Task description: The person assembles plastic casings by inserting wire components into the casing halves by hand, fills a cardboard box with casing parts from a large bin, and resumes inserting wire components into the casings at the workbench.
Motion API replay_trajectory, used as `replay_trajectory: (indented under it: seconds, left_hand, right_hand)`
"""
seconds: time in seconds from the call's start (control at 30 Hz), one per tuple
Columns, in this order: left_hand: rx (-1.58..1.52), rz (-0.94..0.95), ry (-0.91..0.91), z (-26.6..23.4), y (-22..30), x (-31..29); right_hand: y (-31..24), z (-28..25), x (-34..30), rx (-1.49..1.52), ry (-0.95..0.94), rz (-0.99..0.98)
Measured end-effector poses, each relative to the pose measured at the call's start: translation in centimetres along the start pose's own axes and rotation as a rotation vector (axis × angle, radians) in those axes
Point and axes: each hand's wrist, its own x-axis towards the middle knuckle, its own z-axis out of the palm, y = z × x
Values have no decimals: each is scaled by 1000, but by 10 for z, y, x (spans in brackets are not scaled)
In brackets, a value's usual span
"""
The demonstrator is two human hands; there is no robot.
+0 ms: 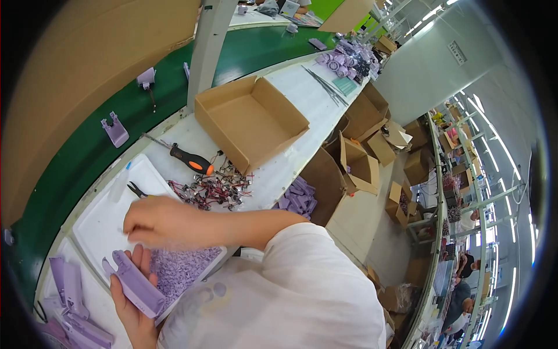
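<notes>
Lower left: left hand [130, 314] cups lilac housing [137, 285], fingers wrapped; right hand [150, 222] curls higher in frame, fingers bunched, can't tell if holding anything.

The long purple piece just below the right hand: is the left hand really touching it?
Touching. The head view shows the left hand curled around both sides of the long purple piece.

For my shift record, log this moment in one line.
left hand: holding lilac casing | right hand: over white tray, grip unclear | nearby: small lilac parts, black-and-orange screwdriver
</notes>
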Motion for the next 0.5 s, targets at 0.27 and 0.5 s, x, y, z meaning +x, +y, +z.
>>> replay_trajectory:
  seconds: [0.27, 0.5]
  left_hand:
    - [-81, 5, 171, -5, 6, -1]
    - [41, 152, 79, -8, -2, -6]
  right_hand:
    - [11, 21, -12, -274, -138, -283]
    - [5, 20, -6, -342, -134, -277]
